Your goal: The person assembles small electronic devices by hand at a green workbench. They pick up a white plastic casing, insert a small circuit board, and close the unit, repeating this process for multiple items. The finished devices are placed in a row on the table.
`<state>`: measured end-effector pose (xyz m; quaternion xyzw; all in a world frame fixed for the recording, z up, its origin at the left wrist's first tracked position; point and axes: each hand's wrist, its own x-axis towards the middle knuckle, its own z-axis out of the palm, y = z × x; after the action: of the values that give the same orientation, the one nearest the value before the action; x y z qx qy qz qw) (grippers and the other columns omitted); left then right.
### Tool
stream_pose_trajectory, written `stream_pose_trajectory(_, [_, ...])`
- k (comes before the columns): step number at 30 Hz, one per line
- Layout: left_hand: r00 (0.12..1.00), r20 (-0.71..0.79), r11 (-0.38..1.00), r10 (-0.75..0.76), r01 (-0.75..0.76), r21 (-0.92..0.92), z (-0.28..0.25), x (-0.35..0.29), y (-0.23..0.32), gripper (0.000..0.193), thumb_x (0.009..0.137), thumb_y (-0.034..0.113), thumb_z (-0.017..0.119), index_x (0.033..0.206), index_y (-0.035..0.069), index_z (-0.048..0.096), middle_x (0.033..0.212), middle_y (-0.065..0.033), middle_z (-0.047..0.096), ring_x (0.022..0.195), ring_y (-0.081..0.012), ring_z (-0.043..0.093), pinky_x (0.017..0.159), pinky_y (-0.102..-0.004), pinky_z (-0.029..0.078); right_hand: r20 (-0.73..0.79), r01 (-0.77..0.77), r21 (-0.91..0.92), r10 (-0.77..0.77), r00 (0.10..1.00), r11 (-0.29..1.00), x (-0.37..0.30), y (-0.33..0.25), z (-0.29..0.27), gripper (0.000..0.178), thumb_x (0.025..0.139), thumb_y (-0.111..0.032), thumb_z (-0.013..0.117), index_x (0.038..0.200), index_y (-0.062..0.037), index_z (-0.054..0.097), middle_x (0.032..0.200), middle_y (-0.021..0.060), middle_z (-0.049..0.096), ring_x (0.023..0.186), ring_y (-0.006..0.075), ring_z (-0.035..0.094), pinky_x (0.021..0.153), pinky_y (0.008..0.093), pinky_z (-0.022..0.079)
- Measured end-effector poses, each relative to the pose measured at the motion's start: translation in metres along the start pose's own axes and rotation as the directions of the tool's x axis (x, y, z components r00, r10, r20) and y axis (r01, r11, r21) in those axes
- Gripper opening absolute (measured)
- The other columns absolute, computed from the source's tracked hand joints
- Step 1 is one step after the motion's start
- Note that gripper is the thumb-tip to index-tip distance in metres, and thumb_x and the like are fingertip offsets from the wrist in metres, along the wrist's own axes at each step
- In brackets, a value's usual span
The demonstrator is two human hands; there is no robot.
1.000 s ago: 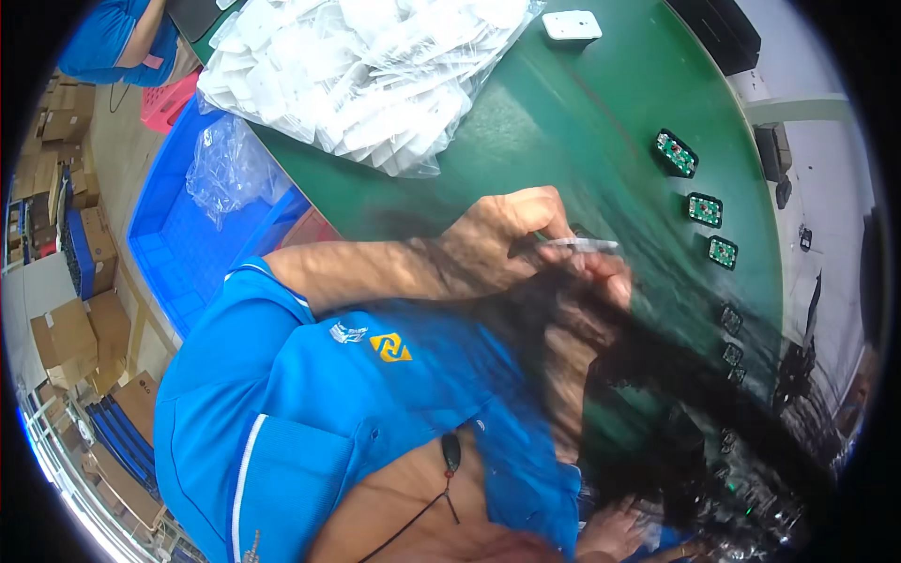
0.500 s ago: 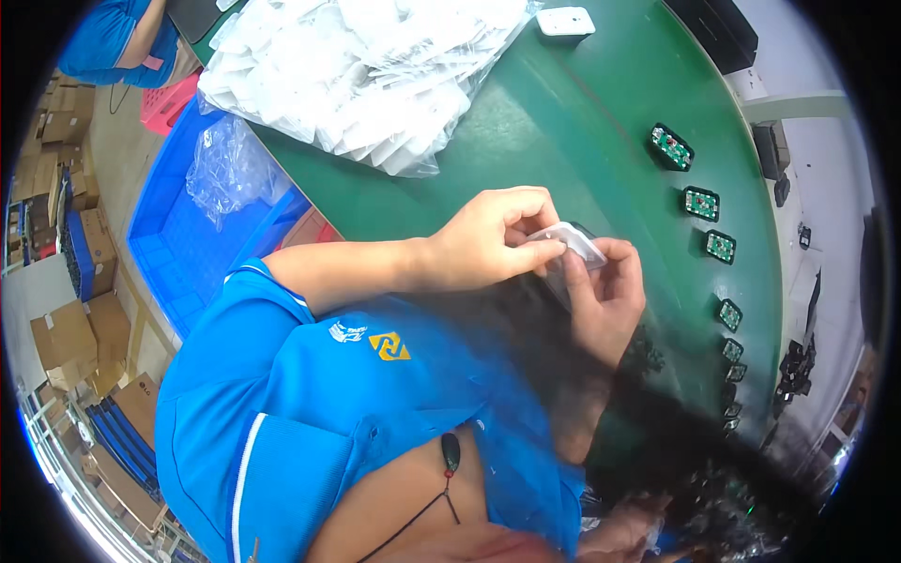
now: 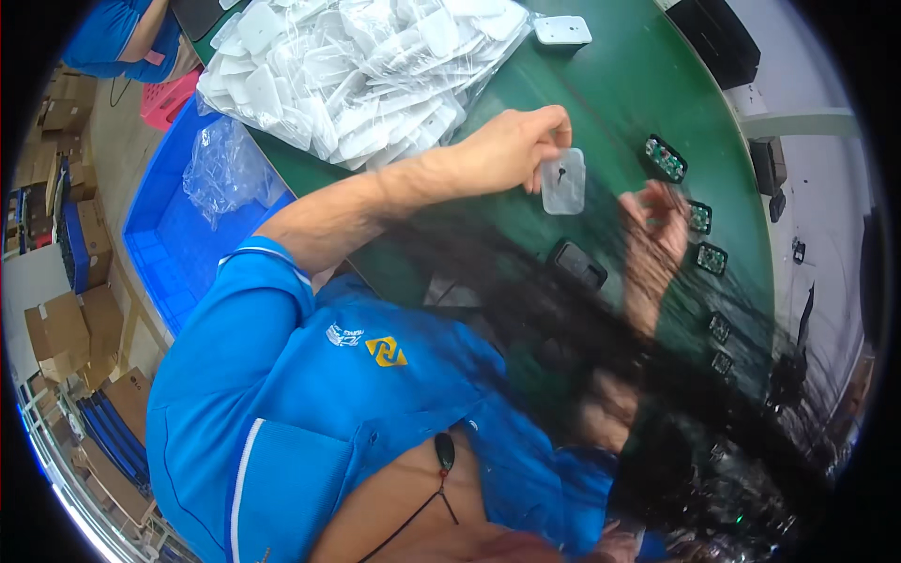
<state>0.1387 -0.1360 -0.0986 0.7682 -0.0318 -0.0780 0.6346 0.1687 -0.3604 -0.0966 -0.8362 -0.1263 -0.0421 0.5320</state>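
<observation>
My left hand [image 3: 511, 150] pinches a white, rounded rectangular plastic cover [image 3: 566, 192] by its upper edge, above the green table. A small dark mark or slot shows on the cover. My right hand [image 3: 660, 225] is beside a row of black cases with green circuit boards, fingers apart and nothing visible in them. Closest to it is one cased board [image 3: 700, 217], with another cased board [image 3: 665, 159] farther off and a third cased board [image 3: 711, 259] nearer me. A black case [image 3: 578, 266] lies between my hands. Dark hair hides part of my right forearm.
A large clear bag of white covers [image 3: 366, 75] lies at the far left of the green table [image 3: 507, 239]. Beyond it sits a white-topped piece [image 3: 563, 31]. A blue crate [image 3: 155, 239] with crumpled plastic film stands left of the table. A black box [image 3: 715, 42] is at far right.
My right hand has let go of the white cover and moved right to the boards. My left hand has lifted the cover slightly away from me. The black case has come into view.
</observation>
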Motion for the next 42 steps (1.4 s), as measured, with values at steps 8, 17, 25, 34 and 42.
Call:
stream_pose_trajectory(8, [0.990, 0.081, 0.757, 0.114, -0.139, 0.639, 0.001, 0.041, -0.019, 0.015, 0.081, 0.007, 0.061, 0.096, 0.008, 0.057, 0.091, -0.0138, 0.053, 0.082, -0.0323, 0.058, 0.068, -0.0417, 0.048, 0.244, 0.406, -0.681, -0.334, 0.910, 0.609, 0.100, 0.060, -0.020, 0.039, 0.073, -0.012, 0.073, 0.109, -0.0081, 0.058, 0.111, 0.0114, 0.055, 0.105, 0.0309, 0.051, 0.091, 0.0407, 0.041])
stream_pose_trajectory(17, [0.817, -0.015, 0.486, 0.577, -0.328, 0.810, 0.018, 0.002, -0.044, 0.052, 0.067, 0.032, 0.074, 0.104, 0.005, 0.049, 0.094, -0.0103, 0.047, 0.088, -0.0268, 0.050, 0.075, -0.0366, 0.045, 0.203, -0.160, -0.206, 0.202, 0.958, 0.965, 0.031, 0.040, -0.048, 0.032, 0.082, -0.014, 0.068, 0.109, -0.0032, 0.057, 0.093, 0.0021, 0.059, 0.082, 0.0113, 0.054, 0.074, 0.0251, 0.043])
stream_pose_trajectory(25, [0.877, 0.109, 0.476, 0.467, -0.354, 0.805, 0.011, -0.005, -0.033, 0.034, 0.075, 0.008, 0.061, 0.107, 0.007, 0.052, 0.110, -0.0054, 0.055, 0.107, -0.0222, 0.050, 0.084, -0.0346, 0.041, 0.282, 0.210, -0.439, -0.088, 0.955, 0.874, -0.017, 0.009, -0.049, 0.037, 0.077, -0.011, 0.072, 0.111, -0.0046, 0.059, 0.108, 0.0101, 0.061, 0.097, 0.0255, 0.059, 0.084, 0.0348, 0.047])
stream_pose_trajectory(34, [0.841, 0.026, 0.665, 0.541, -0.446, 0.599, -0.007, -0.009, -0.039, 0.048, 0.083, -0.002, 0.054, 0.129, 0.008, 0.048, 0.136, -0.0078, 0.047, 0.127, -0.0267, 0.042, 0.103, -0.0403, 0.036, 0.323, 0.482, -0.366, -0.377, 0.868, 0.796, -0.001, -0.017, 0.004, 0.032, 0.078, -0.004, 0.068, 0.109, -0.0052, 0.063, 0.110, 0.0115, 0.062, 0.099, 0.0275, 0.059, 0.086, 0.0355, 0.048])
stream_pose_trajectory(42, [0.866, 0.136, 0.670, 0.482, -0.464, 0.580, -0.011, -0.019, -0.049, 0.060, 0.077, -0.011, 0.047, 0.133, 0.011, 0.046, 0.143, -0.0038, 0.041, 0.134, -0.0239, 0.035, 0.109, -0.0433, 0.030, 0.448, 0.547, -0.331, -0.382, 0.808, 0.769, 0.009, -0.019, 0.030, 0.031, 0.077, -0.005, 0.068, 0.107, -0.0043, 0.061, 0.110, 0.0102, 0.062, 0.098, 0.0281, 0.059, 0.083, 0.0367, 0.049])
